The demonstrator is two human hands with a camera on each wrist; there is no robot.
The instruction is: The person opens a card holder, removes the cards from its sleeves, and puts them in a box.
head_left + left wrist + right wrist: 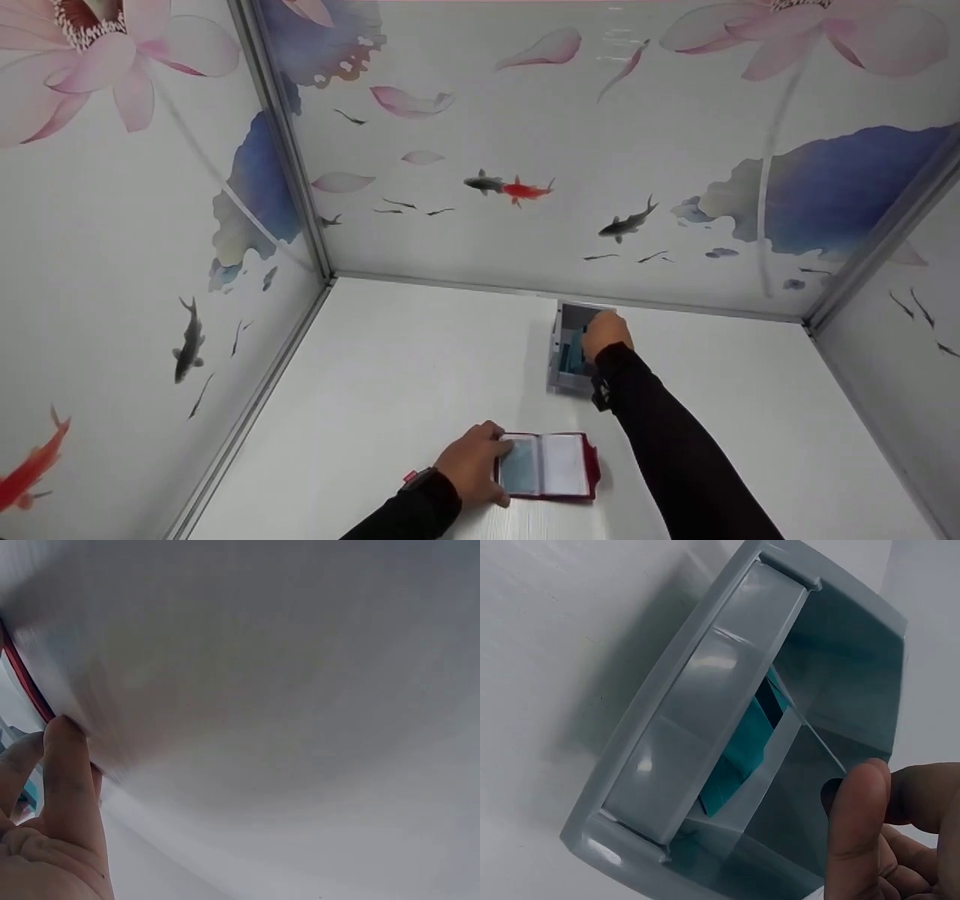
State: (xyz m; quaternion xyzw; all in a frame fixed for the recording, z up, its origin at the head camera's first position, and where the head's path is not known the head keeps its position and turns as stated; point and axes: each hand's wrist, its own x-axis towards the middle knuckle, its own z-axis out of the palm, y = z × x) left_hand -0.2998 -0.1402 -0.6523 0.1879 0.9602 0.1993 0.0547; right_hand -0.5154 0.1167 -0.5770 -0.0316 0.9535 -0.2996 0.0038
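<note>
A small red card holder (592,469) lies open on the table, with a bluish card in its left sleeve and a white page on the right. My left hand (470,461) holds it at the left edge, one fingertip on the sleeve. In the left wrist view, fingers (66,765) touch the red cover's edge. Over a grey plastic box (553,360), my right hand (606,335) reaches in. Thumb and forefinger pinch a thin card (823,742), seen nearly edge-on in the right wrist view. Teal cards (739,750) lie inside the box, partly hidden by its inner ledge.
The white table (420,337) is enclosed by white panels (450,247) printed with lotus flowers and fish. Metal strips (570,298) run along the panel bases. The box stands close to the back panel, beyond the card holder.
</note>
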